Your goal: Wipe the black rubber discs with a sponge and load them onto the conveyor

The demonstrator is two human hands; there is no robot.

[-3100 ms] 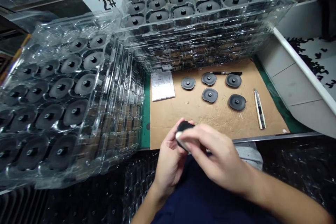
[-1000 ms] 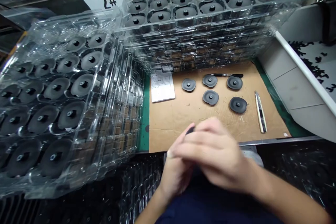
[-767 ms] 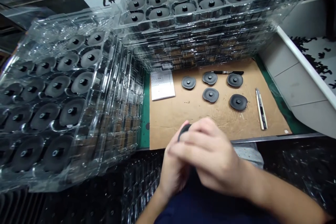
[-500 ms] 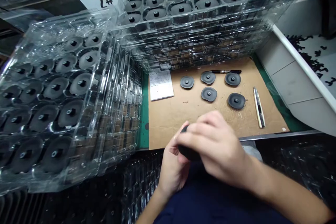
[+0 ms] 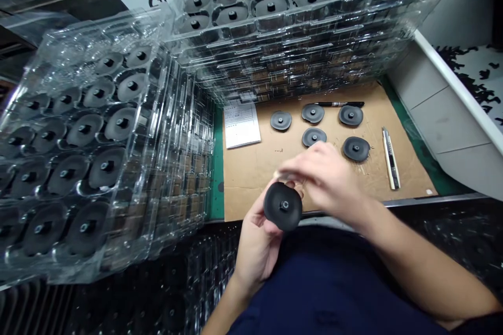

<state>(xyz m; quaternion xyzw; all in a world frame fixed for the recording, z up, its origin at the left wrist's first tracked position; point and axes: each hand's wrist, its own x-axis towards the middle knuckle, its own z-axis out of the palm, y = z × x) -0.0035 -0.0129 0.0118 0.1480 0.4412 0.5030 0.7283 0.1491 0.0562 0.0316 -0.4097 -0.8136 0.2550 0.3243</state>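
A round black rubber disc [image 5: 282, 206] with a small centre stud faces me, held from below and behind by my left hand [image 5: 255, 243]. My right hand [image 5: 324, 178] hovers just above and to the right of it, fingers curled and pinched together near the disc's top edge; what the fingertips hold is hidden. Several more black discs [image 5: 314, 136] lie on the brown cardboard sheet [image 5: 255, 167] beyond my hands.
Tall stacks of clear blister trays filled with discs stand at the left [image 5: 90, 131] and at the back [image 5: 291, 21]. A paper slip [image 5: 241, 124], a black pen [image 5: 340, 104] and a utility knife [image 5: 390, 157] lie on the cardboard. A white bin [image 5: 451, 110] borders the right.
My right hand has lifted off the disc and moved up to the right, uncovering it. The disc has turned so its studded face shows.
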